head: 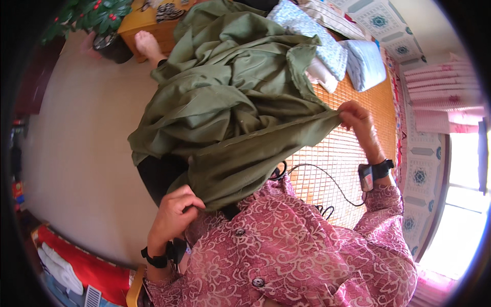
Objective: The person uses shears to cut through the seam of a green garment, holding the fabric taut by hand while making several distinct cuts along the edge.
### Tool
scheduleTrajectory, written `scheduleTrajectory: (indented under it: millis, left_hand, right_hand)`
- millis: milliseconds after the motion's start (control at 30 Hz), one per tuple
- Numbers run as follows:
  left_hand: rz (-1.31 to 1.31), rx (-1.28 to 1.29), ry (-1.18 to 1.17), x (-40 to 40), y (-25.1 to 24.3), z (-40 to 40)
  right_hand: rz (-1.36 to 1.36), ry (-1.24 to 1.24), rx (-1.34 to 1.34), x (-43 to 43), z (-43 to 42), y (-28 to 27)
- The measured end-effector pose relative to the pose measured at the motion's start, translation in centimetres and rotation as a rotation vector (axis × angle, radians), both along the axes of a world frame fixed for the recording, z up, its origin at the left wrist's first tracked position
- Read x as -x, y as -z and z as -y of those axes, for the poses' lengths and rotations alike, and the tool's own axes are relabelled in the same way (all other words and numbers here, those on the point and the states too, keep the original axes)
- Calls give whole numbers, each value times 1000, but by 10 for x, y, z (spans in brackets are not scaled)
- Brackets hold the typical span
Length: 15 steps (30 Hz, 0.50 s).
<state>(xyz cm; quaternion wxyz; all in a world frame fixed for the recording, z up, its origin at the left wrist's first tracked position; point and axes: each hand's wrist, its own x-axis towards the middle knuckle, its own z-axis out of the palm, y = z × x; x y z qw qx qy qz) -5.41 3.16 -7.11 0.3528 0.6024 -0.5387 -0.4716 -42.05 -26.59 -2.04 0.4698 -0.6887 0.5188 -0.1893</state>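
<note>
A large piece of olive-green cloth [230, 96] lies in loose folds across my lap and legs. My right hand [358, 119] pinches one corner of it and holds that corner out to the right, above the woven mat. Near my waist, my left hand [178, 211] grips the cloth's near edge between thumb and fingers. Between the two hands the edge strip is stretched and shows a folded or seamed line. Some loose threads hang from the frayed border on the right. Most of my legs are hidden under the cloth.
A woven mat [345, 153] covers the surface at my right, with a thin black cable [330, 174] across it. Folded blue fabric [364, 65] and a floral pillow [310, 38] lie beyond. A potted plant [111, 46] stands by a wooden cabinet [153, 27].
</note>
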Motion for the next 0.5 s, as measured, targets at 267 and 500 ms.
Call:
scheduleTrajectory:
  millis: [267, 500]
  left_hand:
    - [270, 287, -115, -14, 0, -14]
    - [-331, -9, -290, -6, 12, 0]
  right_hand:
    - [380, 126, 138, -2, 89, -14]
    - [505, 134, 143, -5, 122, -38]
